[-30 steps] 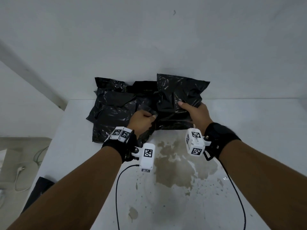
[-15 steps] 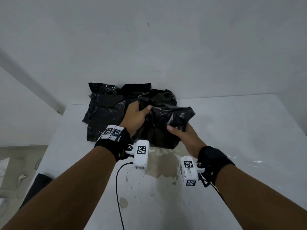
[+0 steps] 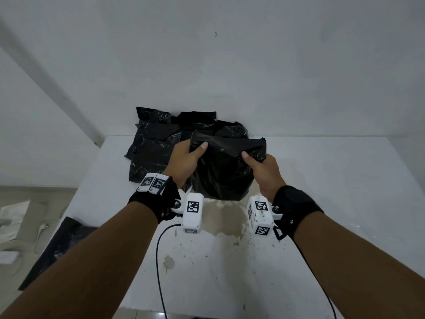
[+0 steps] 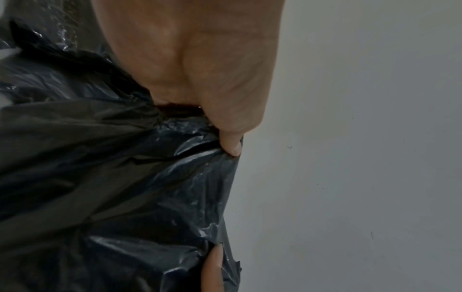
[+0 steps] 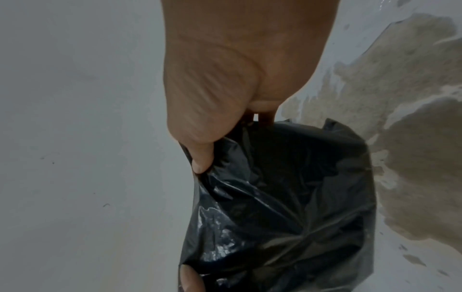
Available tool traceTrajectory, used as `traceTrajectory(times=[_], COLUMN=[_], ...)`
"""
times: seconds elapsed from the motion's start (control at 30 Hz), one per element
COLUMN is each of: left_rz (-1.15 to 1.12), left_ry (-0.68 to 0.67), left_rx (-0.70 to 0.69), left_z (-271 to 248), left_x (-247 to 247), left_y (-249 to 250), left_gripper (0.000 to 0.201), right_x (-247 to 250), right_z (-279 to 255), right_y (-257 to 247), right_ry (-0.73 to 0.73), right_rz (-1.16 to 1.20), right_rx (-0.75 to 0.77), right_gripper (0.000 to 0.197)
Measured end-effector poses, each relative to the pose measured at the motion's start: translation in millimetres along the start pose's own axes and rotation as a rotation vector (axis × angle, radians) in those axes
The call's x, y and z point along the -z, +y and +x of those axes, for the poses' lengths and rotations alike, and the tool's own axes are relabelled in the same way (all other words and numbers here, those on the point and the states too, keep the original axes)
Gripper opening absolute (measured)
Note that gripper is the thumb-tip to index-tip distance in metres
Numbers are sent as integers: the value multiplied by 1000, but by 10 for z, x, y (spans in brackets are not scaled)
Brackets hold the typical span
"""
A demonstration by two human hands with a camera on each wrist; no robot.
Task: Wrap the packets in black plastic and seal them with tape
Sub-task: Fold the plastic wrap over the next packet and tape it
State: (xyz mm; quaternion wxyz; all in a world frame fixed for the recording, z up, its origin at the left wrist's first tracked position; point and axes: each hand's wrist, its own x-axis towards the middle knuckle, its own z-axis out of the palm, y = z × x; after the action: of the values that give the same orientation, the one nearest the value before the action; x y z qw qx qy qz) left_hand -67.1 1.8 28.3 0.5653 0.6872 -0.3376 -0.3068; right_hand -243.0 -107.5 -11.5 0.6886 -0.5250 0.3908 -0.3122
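A black plastic bag (image 3: 222,173) hangs upright in front of me above the white table (image 3: 333,203), its bottom close to the stained patch. My left hand (image 3: 186,157) pinches the bag's top left edge, and my right hand (image 3: 259,166) pinches its top right edge, stretching the rim between them. Crinkled black plastic (image 4: 112,177) fills the left wrist view under my thumb (image 4: 232,146). In the right wrist view the bag (image 5: 287,207) hangs below my thumb (image 5: 200,162). Its contents are hidden. No tape shows.
More black plastic-wrapped packets (image 3: 154,148) lie stacked at the table's far left against the white wall. A brownish stain (image 3: 227,217) marks the tabletop near me. A black sheet (image 3: 57,247) and white items lie on the floor to the left.
Both hands have lifted one black bag off the stack, drawn it toward me and shifted to its top edge, so it now hangs upright between them.
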Motion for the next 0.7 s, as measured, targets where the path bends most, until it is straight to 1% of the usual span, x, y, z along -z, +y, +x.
traceTrajectory(times=[0.07, 0.17, 0.23, 0.33, 0.4, 0.43, 0.53, 0.57, 0.6, 0.67, 0.7], left_rz=[-44, -128, -111, -52, -48, -63, -113, -113, -103, -56, -41], left_ry=[7, 43, 54, 53, 77, 100, 147, 154, 149, 134, 114], left_rx=[34, 79, 69, 44, 33, 35, 46, 46, 33, 3, -13], left_z=[-28, -51, -58, -86, -78, -63, -25, -1, -3, -6, -7], left_x=[18, 56, 92, 122, 128, 130, 149, 157, 156, 157, 161], left_y=[-28, -70, -84, -66, -70, -76, -64, -85, -84, -96, -105], left_gripper=[17, 24, 23, 15, 17, 21, 55, 56, 49, 23, 16], right_x=[-10, -6, 15, 28, 21, 14, 3, 4, 6, 25, 34], right_z=[-25, -71, -84, -71, -63, -61, -46, -43, -37, -29, -32], right_y=[-5, -14, -21, -17, -10, -9, -20, -31, -38, -40, -43], right_ry=[6, -7, -1, 16, 27, 30, 44, 54, 62, 70, 71], right_rz=[-4, 6, 23, 42, 33, 25, 19, 18, 20, 16, 10], right_rx=[6, 10, 0, -6, 4, 15, 55, 59, 58, 56, 56], right_gripper=[6, 7, 8, 15, 14, 11, 12, 13, 14, 15, 14])
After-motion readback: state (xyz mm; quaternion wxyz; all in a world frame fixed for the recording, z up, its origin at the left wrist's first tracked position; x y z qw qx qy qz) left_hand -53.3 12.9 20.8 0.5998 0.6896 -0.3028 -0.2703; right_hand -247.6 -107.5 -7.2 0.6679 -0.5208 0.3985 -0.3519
